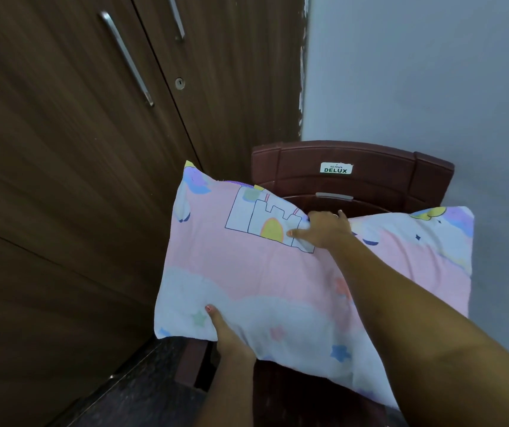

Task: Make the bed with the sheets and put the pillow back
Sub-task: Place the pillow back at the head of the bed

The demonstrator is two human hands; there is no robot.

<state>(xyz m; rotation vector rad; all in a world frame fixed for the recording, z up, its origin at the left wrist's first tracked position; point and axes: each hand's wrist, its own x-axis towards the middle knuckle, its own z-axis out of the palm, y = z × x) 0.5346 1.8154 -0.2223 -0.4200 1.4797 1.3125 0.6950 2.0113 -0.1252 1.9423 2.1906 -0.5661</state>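
Pillow (pixel 247 272) lies crosswise over the chair (pixel 367 180) — left hand (pixel 231 337) pinches its near edge; right hand (pixel 324 230) grips the far edge.

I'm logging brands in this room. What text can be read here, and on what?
"DELUX": on the white sticker on the backrest of the brown plastic chair.
The smaller line above it, same sticker: too blurred to read.
The pink castle-print pillow carries pictures only, no words.
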